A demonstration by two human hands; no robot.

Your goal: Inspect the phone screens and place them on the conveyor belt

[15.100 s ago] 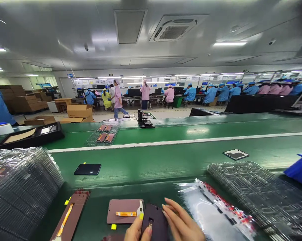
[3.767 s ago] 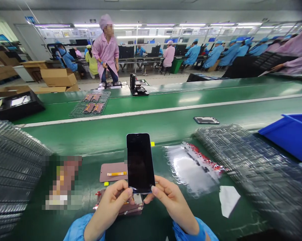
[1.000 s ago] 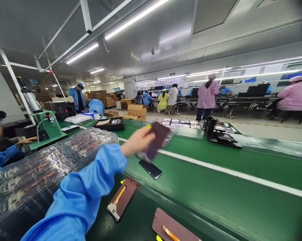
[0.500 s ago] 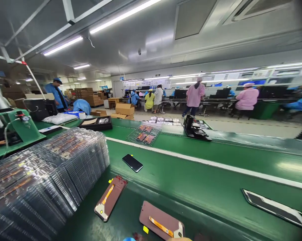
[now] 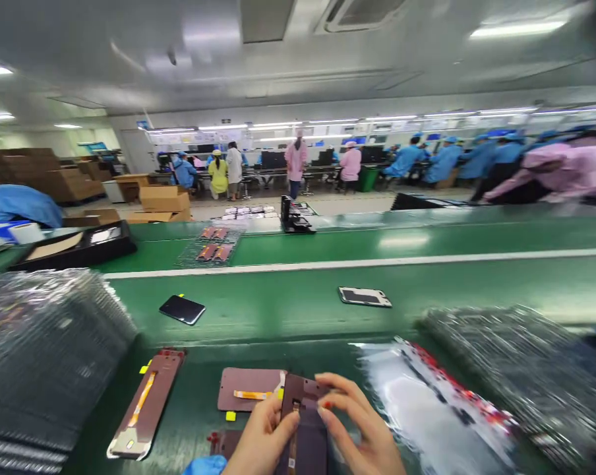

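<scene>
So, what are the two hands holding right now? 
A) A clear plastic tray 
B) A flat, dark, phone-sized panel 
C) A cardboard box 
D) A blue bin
B. The left hand and right hand both grip the edges of a flat, dark, phone-sized panel above the green workbench.

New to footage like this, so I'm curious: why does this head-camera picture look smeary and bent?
In the head view, the stacked clear plastic trays are blurred, the wide lens curves the green conveyor belt, and overhead lights leave pale glare on it.
</scene>
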